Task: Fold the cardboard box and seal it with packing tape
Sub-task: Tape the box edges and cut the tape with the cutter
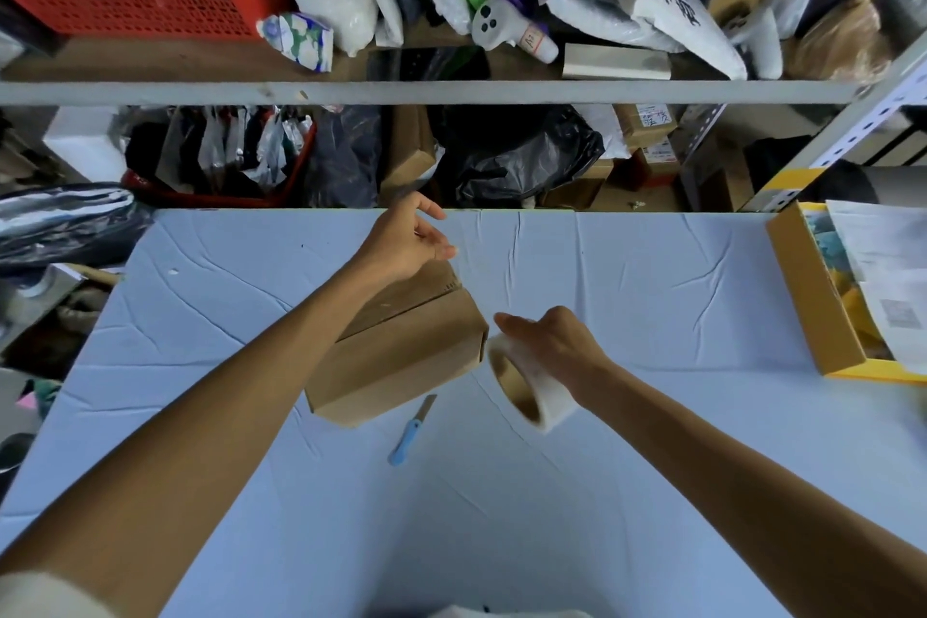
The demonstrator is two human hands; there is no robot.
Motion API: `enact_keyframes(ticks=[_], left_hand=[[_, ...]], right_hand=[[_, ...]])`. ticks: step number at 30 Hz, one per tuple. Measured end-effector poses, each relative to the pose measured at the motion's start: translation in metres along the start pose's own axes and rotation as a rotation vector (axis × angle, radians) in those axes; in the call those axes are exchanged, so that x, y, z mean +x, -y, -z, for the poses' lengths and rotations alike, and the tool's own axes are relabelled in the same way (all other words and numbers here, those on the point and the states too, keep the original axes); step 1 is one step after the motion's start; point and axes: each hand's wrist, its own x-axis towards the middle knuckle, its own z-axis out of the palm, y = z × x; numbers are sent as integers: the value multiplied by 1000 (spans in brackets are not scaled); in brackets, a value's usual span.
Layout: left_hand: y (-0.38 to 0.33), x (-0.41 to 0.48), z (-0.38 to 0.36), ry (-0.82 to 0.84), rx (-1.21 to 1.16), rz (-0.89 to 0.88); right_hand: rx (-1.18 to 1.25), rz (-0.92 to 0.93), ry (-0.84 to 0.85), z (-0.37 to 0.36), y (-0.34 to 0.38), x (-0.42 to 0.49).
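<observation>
A brown cardboard box (401,351) lies on the light blue table (627,266) with its flaps folded shut and a seam across its top. My left forearm crosses over it. My left hand (406,241) hovers above the box's far end with fingers curled, and a faint clear strip of tape seems to stretch from it to the roll. My right hand (552,341) grips a roll of clear packing tape (531,391) just right of the box's corner, the roll's open core facing me.
A blue-handled utility knife (411,432) lies on the cloth in front of the box. An open yellow carton (812,306) with papers sits at the table's right edge. Cluttered metal shelves (426,91) with bags, boxes and a red basket (130,5) stand behind the table.
</observation>
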Motion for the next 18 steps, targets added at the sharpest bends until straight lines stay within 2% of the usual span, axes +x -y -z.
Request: enact_keyframes(ticks=[18], left_hand=[[10, 7, 0, -11, 36, 24]], right_hand=[[-42, -31, 53, -14, 8, 2]])
